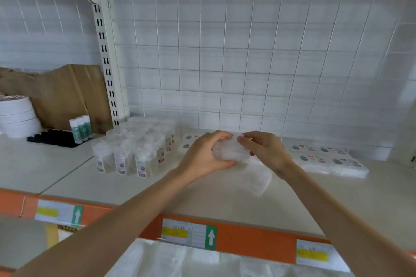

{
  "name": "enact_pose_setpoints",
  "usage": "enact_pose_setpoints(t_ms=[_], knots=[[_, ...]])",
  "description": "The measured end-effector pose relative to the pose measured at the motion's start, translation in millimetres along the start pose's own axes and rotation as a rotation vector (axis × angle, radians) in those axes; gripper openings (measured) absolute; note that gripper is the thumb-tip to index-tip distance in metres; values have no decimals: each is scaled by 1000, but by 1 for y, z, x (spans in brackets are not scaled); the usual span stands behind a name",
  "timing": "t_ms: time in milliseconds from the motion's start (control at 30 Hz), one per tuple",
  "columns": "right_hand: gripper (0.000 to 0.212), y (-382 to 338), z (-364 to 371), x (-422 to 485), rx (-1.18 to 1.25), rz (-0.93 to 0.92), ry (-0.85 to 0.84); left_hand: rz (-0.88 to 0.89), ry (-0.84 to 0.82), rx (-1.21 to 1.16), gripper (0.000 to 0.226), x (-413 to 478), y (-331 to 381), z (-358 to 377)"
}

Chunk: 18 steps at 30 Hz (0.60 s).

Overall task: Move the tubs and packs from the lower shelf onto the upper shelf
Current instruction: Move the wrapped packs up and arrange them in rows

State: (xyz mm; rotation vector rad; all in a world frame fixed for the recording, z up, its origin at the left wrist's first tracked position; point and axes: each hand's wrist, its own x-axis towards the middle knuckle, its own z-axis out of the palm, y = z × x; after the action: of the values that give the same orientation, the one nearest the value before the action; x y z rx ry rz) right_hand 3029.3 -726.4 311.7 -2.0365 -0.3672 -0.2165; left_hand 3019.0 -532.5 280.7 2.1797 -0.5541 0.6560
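Both my hands hold one clear plastic-wrapped pack just above the upper shelf, near its middle. My left hand grips the pack's left end with curled fingers. My right hand pinches its right end, and loose wrap hangs down below it. To the left a cluster of wrapped clear tubs stands on the shelf. Flat white packs lie to the right, and another flat pack lies behind my left hand. White packs on the lower shelf show under the orange edge.
An orange shelf edge with price labels runs across the front. A slotted upright post rises at the back left. Left of it are glue sticks, a black tray, stacked white tape rolls and cardboard. A wire grid backs the shelf.
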Motion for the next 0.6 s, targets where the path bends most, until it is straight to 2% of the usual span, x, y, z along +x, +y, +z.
enact_pose_setpoints(t_ms=[167,200,267,300,333,467,600], knots=[[17,8,0,-2,248,-33,-8,-79,16,-132,72,-3,2,-5],[17,9,-2,-2,282,-31,5,-129,48,-199,64,-3,3,-5],[19,11,-7,-2,321,-27,25,-259,173,-374,27,0,5,-8],[19,12,-9,-3,324,-35,26,-335,237,-434,18,2,2,-11],[18,14,-10,-3,315,-48,18,-402,267,-450,20,3,-1,-13],[24,16,-6,-6,285,-103,-32,-539,144,-363,30,4,-6,-19],[30,17,-2,-6,330,-113,-76,-627,9,-441,38,6,5,-15]])
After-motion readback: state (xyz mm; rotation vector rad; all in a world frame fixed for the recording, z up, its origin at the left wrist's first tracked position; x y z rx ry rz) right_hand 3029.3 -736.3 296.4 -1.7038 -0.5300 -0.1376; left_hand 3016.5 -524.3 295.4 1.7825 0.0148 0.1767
